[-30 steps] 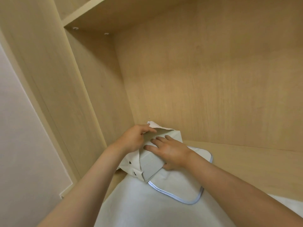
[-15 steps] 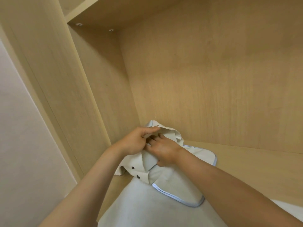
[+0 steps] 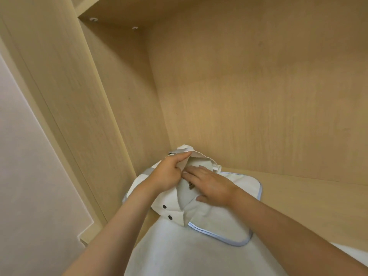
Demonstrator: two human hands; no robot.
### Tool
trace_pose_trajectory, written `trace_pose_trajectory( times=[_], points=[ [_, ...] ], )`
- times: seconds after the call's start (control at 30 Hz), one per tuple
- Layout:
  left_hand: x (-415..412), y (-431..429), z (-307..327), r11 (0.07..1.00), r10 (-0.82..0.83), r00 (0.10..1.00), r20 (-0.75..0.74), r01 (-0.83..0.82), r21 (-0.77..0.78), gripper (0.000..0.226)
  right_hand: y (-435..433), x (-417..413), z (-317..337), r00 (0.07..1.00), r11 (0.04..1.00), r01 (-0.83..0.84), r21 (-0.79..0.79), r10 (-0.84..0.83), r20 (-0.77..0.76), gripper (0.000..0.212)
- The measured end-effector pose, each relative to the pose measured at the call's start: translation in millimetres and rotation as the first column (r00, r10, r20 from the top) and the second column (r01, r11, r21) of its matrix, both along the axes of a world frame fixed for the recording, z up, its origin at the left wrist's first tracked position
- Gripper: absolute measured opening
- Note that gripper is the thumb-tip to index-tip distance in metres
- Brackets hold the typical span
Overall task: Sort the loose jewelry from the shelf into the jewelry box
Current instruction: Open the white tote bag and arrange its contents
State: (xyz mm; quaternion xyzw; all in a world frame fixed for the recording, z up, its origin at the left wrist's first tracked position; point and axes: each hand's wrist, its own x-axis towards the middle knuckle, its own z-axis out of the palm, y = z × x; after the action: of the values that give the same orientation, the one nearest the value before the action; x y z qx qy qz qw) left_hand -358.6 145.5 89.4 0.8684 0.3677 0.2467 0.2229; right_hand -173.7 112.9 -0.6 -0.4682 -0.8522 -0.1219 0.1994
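Only the left hand (image 3: 169, 174), right hand (image 3: 211, 186) and both forearms (image 3: 278, 226) are seen. All are shown bare, uncovered up to the frame edge. Nail detail cannot be made out.

Both forearms reach forward, the hands seemingly touching. The left hand (image 3: 169, 173) pinches a fabric flap (image 3: 186, 147). The right hand (image 3: 211, 185) lies flat, fingers straight.

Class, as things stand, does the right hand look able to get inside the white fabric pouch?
Probably yes: the left hand holds the flap up, and the right hand lies flat at the opening of the white fabric pouch, nothing between. The contents are hidden.
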Motion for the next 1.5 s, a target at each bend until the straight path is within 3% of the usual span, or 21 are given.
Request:
trace_pose_trajectory(
  times=[0.1, 0.17, 0.23, 0.33, 0.5, 0.67, 0.8, 1.1, 1.27, 1.33, 1.4, 1.5],
  points=[
    [7.0, -8.2, -8.2, 0.997, -0.007, 0.996, -0.086, 0.013, 0.071, 0.067, -15.2, 27.9, -6.4, 0.998, 0.995, 0.069, 0.073, -0.068, -0.017, 0.039],
    [10.5, -11.2, -16.5, 0.982, 0.027, 0.984, -0.177, 0.007, 0.188, 0.066, -22.3, 39.6, -9.1, 0.992, 0.994, 0.106, 0.019, -0.107, 0.070, 0.018],
    [11.1, -10.3, -26.5, 0.963, 0.127, 0.936, -0.327, -0.037, 0.268, 0.077, -25.3, 38.6, -11.9, 0.980, 0.982, 0.145, -0.120, -0.126, 0.155, 0.023],
    [8.7, -4.5, -37.7, 0.963, 0.211, 0.863, -0.458, -0.105, 0.247, 0.102, -20.9, 27.8, -17.4, 0.983, 0.966, 0.111, -0.233, -0.071, 0.172, 0.035],
    [1.9, 7.7, -38.0, 0.950, 0.260, 0.867, -0.425, -0.153, 0.271, 0.103, -7.9, 16.6, -26.3, 0.956, 0.988, 0.097, -0.121, -0.058, 0.286, 0.034],
    [5.3, 6.8, -44.5, 0.930, 0.280, 0.872, -0.402, -0.142, 0.339, 0.098, -0.3, 13.2, -32.4, 0.900, 0.994, 0.106, 0.015, -0.102, 0.423, 0.012],
    [8.6, 4.7, -47.8, 0.914, 0.281, 0.873, -0.400, -0.116, 0.389, 0.106, 1.4, 9.1, -28.5, 0.937, 0.989, 0.145, -0.005, -0.136, 0.322, 0.024],
    [32.3, -2.9, -35.0, 0.931, 0.301, 0.862, -0.407, -0.175, 0.319, 0.111, -54.9, 52.6, -5.3, 0.954, 0.985, 0.053, 0.162, -0.098, 0.285, 0.031],
    [51.1, -16.5, -39.0, 0.952, 0.235, 0.872, -0.430, -0.116, 0.284, 0.110, -84.9, 59.3, -7.1, 0.957, 0.993, 0.115, 0.004, -0.112, 0.269, 0.023],
    [52.9, -19.7, -36.9, 0.982, 0.137, 0.916, -0.377, -0.076, 0.172, 0.096, -92.2, 59.3, -2.6, 0.961, 0.983, 0.154, -0.100, -0.125, 0.247, 0.014],
    [49.4, -23.9, -28.6, 0.998, 0.036, 0.963, -0.267, -0.022, 0.055, 0.079, -95.9, 56.0, 5.0, 0.984, 0.973, 0.160, -0.167, -0.144, 0.103, 0.024],
    [41.2, -34.6, -10.2, 1.000, 0.008, 0.996, -0.092, -0.006, 0.017, 0.082, -83.9, 52.1, 11.2, 0.978, 0.976, 0.170, -0.138, -0.184, -0.097, 0.034]
  ],
)
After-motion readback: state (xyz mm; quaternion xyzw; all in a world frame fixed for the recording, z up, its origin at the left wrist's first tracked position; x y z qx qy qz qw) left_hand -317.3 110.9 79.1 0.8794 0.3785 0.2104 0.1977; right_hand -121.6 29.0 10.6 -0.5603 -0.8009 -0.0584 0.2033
